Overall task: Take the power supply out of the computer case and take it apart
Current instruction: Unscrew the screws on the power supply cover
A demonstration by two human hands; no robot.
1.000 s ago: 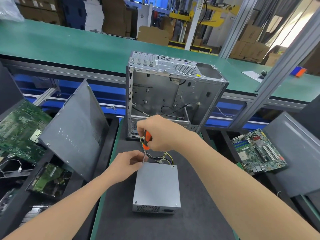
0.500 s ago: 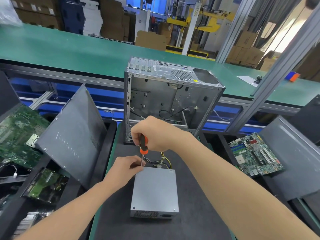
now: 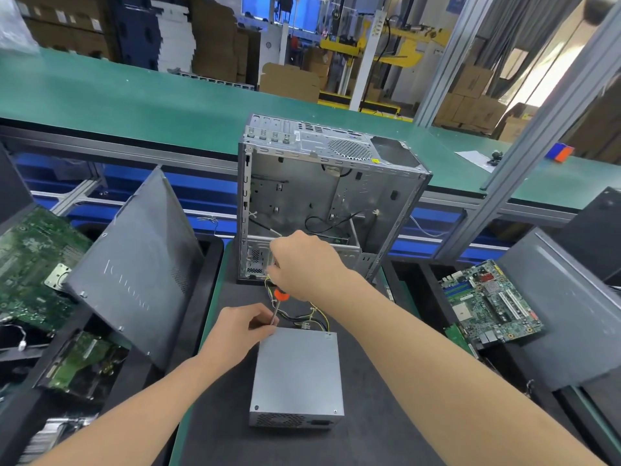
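- The power supply (image 3: 299, 371) is out of the computer case (image 3: 322, 196). It lies flat on the dark mat of the bench (image 3: 376, 425), near me, and the open case stands upright just beyond its far end.
- My right grip (image 3: 304, 264) is wrapped round the handle of the screwdriver (image 3: 280, 295). Only the orange collar and the steel shaft show below my palm.
- My left grip (image 3: 240, 326) pinches the shaft low down, steering the tip to the far left corner of the lid. The screw itself is hidden behind my fingers.
- I judge this step to be backing out the lid screws, so the taking-apart has barely begun. The cover sits closed, and two small screws show at the near corners of the top.
- The box is folded sheet metal: stiff, probably heavy for its bulk, and smooth enough to skate on the mat when I bear down on the driver.
- The best hold is across the two long sides, clear of the vent grille on the near face.
- The wire bundle (image 3: 312, 317) trailing from the far end is soft and loose. I would not lift or drag the box by it.
- The sheet edges may be sharp once the lid comes away.
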